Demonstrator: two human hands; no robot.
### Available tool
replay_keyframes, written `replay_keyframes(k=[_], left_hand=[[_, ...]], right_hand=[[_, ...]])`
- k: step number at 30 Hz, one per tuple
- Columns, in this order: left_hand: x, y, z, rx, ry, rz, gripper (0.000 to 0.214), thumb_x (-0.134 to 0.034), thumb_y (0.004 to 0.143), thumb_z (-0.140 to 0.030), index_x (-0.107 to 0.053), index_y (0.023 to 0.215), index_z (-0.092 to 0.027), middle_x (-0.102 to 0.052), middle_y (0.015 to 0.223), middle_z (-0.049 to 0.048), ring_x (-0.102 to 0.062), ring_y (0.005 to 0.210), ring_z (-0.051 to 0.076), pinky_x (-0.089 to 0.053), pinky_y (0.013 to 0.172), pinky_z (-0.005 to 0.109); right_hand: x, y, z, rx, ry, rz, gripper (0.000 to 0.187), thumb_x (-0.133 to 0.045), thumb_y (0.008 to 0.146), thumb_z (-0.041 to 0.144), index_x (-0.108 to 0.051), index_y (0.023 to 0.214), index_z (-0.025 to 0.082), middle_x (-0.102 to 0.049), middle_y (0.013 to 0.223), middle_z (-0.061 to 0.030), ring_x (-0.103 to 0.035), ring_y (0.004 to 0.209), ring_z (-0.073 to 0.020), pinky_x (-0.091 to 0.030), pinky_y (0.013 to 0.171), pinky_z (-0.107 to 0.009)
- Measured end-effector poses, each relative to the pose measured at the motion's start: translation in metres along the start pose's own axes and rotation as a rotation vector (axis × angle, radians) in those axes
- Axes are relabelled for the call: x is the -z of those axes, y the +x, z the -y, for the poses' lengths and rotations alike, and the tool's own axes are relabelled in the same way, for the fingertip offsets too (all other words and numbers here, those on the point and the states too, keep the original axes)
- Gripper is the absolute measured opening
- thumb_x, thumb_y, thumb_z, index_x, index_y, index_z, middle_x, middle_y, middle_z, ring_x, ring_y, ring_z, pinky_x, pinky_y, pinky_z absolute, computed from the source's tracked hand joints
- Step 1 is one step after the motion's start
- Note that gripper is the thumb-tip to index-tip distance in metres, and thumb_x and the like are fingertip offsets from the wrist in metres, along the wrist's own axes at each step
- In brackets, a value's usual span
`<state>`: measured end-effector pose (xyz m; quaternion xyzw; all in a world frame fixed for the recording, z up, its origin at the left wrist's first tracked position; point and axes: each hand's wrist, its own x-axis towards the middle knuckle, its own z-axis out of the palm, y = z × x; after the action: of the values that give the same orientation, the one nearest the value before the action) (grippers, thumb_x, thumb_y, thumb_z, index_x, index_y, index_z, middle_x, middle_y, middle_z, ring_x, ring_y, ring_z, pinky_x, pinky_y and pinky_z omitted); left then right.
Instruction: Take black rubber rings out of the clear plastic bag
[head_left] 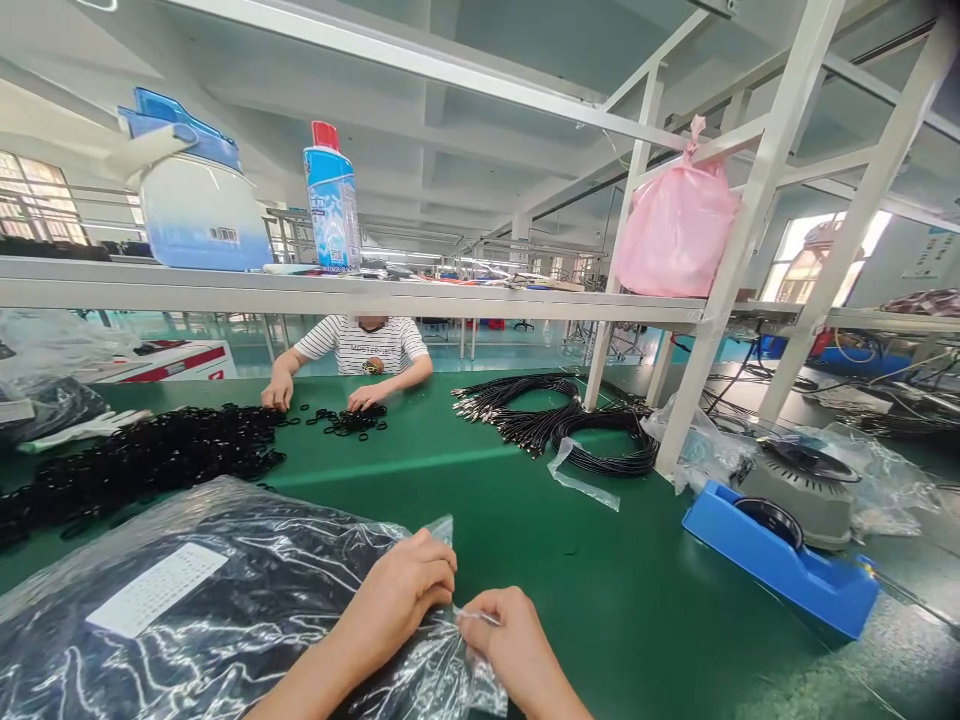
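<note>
Hands [412, 575] on bag [285, 570], L/btm cropped

The camera rides on my head and looks forward and down across the green table [607, 560]. My left hand [411, 578] and right hand [511, 638] sit close, at bottom centre; the plastic bag [277, 560] is near enough to run off the lower left. The shelf [420, 299] crosses above mid-frame, nearly edge-on. Beyond it, upper centre, the room seems deep, though I can't judge it well.
</note>
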<state>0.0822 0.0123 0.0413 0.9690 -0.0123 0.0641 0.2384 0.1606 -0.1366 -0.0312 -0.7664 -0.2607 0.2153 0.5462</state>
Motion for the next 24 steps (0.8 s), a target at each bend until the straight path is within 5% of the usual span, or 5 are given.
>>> replay_keyframes(k=[7, 12, 17, 24], left_hand=[[0.001, 0.001, -0.004, 0.034, -0.035, 0.134, 0.022, -0.053, 0.08, -0.015, -0.062, 0.097, -0.026, -0.066, 0.089, -0.002, -0.06, 0.083, 0.018, -0.04, 0.069, 0.025], [-0.005, 0.005, 0.003, 0.045, -0.034, 0.142, 0.018, -0.05, 0.08, -0.017, -0.064, 0.07, -0.021, -0.061, 0.079, -0.0007, -0.059, 0.076, 0.015, -0.038, 0.067, 0.023], [-0.001, 0.001, 0.002, 0.111, -0.007, 0.093, 0.016, -0.045, 0.077, -0.014, -0.056, 0.069, -0.021, -0.06, 0.076, -0.0026, -0.054, 0.069, 0.014, -0.034, 0.063, 0.024], [0.009, 0.0, -0.005, 0.15, -0.011, 0.171, 0.011, -0.042, 0.078, -0.018, -0.049, 0.072, -0.023, -0.055, 0.066, -0.0049, -0.05, 0.064, 0.015, -0.028, 0.056, 0.024]], right_hand=[[0.0, 0.001, 0.002, 0.041, -0.068, -0.023, 0.018, -0.056, 0.073, 0.024, -0.071, 0.066, 0.017, -0.065, 0.062, -0.0017, -0.056, 0.065, -0.0154, -0.034, 0.058, -0.022], [0.0, 0.002, 0.005, 0.038, -0.102, -0.025, 0.022, -0.055, 0.074, 0.025, -0.07, 0.061, 0.017, -0.061, 0.055, -0.0007, -0.05, 0.058, -0.0135, -0.028, 0.053, -0.023], [-0.003, 0.005, -0.002, 0.012, -0.124, -0.014, 0.019, -0.055, 0.074, 0.023, -0.07, 0.063, 0.017, -0.062, 0.059, -0.0012, -0.052, 0.061, -0.014, -0.028, 0.053, -0.022], [-0.004, 0.004, -0.011, 0.0, -0.15, -0.011, 0.019, -0.055, 0.077, 0.026, -0.071, 0.074, 0.017, -0.066, 0.071, -0.0028, -0.056, 0.072, -0.0173, -0.035, 0.061, -0.023]])
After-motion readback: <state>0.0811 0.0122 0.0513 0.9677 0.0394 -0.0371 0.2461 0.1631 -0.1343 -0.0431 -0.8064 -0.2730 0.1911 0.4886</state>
